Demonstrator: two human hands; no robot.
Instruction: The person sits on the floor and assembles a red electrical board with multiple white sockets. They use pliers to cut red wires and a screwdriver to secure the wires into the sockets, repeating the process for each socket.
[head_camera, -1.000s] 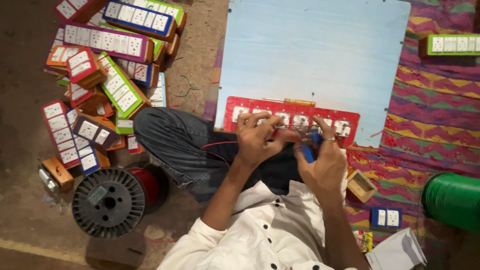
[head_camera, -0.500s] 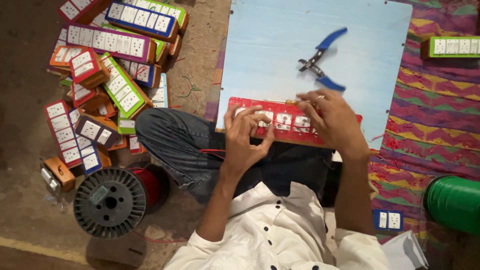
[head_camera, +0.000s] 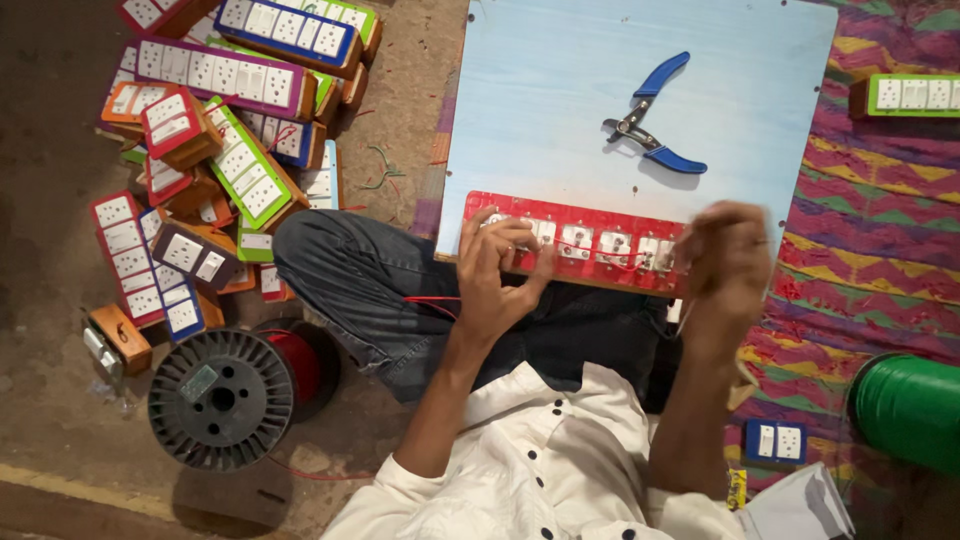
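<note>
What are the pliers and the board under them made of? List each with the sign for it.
Pliers: metal jaws, by their grey shine; handles look sleeved in smooth blue plastic or rubber.
Board: probably wood or plywood painted matt pale blue; faint streaks show and a bare brownish edge by the left hand. Uncertain.

Blue-handled pliers (head_camera: 655, 115) are lying on the pale blue board (head_camera: 540, 110), leaving open board all around them. A pile of switch boxes (head_camera: 215, 160) is crowding the left side, and a wire spool (head_camera: 222, 398) is blocking the lower left.
</note>
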